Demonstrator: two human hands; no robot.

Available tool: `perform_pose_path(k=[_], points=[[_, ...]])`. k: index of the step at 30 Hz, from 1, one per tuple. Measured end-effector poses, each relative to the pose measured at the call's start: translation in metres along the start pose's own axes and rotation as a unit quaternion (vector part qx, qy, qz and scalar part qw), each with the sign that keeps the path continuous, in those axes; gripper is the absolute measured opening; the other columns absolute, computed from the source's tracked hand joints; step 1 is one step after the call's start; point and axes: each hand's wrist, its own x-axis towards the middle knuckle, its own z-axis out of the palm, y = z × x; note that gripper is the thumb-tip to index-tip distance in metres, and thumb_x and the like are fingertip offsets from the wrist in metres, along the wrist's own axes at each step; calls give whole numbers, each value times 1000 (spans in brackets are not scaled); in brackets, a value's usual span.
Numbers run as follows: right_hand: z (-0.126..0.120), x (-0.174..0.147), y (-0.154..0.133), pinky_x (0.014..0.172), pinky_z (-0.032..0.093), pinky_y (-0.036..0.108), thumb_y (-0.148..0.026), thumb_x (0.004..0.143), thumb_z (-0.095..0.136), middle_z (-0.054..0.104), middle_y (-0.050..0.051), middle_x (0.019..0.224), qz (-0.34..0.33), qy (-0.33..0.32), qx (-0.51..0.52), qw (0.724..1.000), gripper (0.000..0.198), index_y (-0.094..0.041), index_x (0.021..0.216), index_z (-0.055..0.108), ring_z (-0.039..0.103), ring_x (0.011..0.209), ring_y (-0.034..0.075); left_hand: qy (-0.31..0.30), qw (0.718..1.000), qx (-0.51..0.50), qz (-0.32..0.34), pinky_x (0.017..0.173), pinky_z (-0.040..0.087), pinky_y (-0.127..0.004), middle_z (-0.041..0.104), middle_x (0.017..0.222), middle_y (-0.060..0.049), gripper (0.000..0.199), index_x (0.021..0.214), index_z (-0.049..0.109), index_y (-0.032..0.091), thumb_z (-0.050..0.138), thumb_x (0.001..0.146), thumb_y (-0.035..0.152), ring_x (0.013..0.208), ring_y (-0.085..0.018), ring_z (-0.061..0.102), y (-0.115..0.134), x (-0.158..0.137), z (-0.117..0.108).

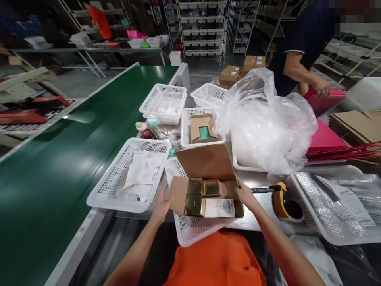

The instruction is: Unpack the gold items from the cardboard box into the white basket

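Note:
An open cardboard box [205, 163] rests on a white basket [190, 228] right in front of me. Inside lie gold packets [195, 204] and a white labelled packet [219, 207]. My left hand [161, 206] grips the box's left flap. My right hand [246, 195] holds its right side. The rear flap stands upright.
A green conveyor belt [59, 159] runs along the left. White baskets [131, 174] with papers, a big clear plastic bag [264, 123], a tape dispenser [282, 202] and a tray of bubble mailers [333, 206] surround the box. Another person [300, 51] handles red folders at the far right.

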Motion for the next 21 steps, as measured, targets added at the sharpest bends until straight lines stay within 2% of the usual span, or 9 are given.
perform_pose_path(k=[2, 4, 7, 9, 12, 15, 18, 20, 21], points=[[3, 13, -7, 82, 50, 38, -18, 78, 38, 74, 13, 109, -1, 6, -64, 998, 50, -16, 122, 63, 67, 97, 29, 22, 991, -130, -37, 65, 57, -29, 73, 96, -6, 103, 154, 17, 25, 72, 68, 39, 76, -19, 69, -2, -16, -2], [10, 25, -16, 75, 47, 37, -21, 85, 37, 74, 15, 97, -3, 1, -111, 994, 41, -16, 114, 66, 67, 87, 30, 58, 966, -241, -72, 60, 55, -24, 73, 102, -5, 101, 152, 27, 32, 76, 64, 28, 74, -16, 68, -1, -29, -4], [27, 40, -30, 68, 42, 34, -21, 90, 37, 72, 13, 87, -28, -5, -178, 984, 36, -17, 113, 65, 65, 77, 27, 99, 945, -299, -90, 61, 58, -23, 64, 130, -8, 86, 147, 40, 29, 71, 67, 17, 80, -14, 69, -1, -35, -11], [40, 50, -38, 65, 39, 32, -18, 90, 40, 71, 12, 84, -48, -8, -215, 975, 33, -18, 114, 63, 64, 74, 25, 118, 939, -307, -103, 60, 58, -23, 54, 145, -11, 79, 146, 42, 25, 65, 72, 13, 79, -12, 68, -3, -34, -15], [55, 62, -40, 63, 39, 32, -12, 88, 43, 70, 14, 87, -72, -14, -265, 961, 29, -16, 106, 66, 62, 73, 24, 136, 938, -294, -126, 58, 56, -21, 50, 149, -12, 76, 149, 39, 25, 58, 77, 10, 77, -10, 68, -11, -32, -15], [63, 68, -29, 64, 41, 33, -7, 89, 38, 69, 18, 99, -100, -5, -311, 945, 35, -13, 107, 66, 63, 86, 27, 126, 954, -248, -113, 64, 58, -26, 52, 148, -9, 75, 150, 35, 27, 59, 80, 14, 94, -19, 70, -16, -32, -6], [67, 64, -12, 72, 45, 38, -3, 88, 31, 65, 23, 108, -136, 14, -350, 927, 44, -7, 119, 62, 59, 99, 31, 111, 981, -150, -47, 93, 58, -36, 48, 152, -10, 76, 152, 33, 23, 60, 82, 17, 123, -26, 61, -20, -31, 8], [69, 59, -2, 77, 46, 41, -2, 89, 30, 64, 25, 111, -160, 25, -371, 914, 47, -3, 127, 57, 58, 100, 32, 111, 993, -48, 5, 112, 46, -39, 47, 153, -11, 72, 150, 36, 19, 58, 82, 16, 134, -26, 52, -23, -29, 15], [70, 55, 3, 79, 46, 43, -2, 90, 29, 64, 25, 112, -171, 31, -380, 908, 48, -2, 131, 54, 57, 100, 32, 115, 993, 5, 22, 115, 43, -38, 48, 152, -11, 70, 150, 38, 18, 56, 82, 15, 136, -24, 50, -24, -29, 18]])
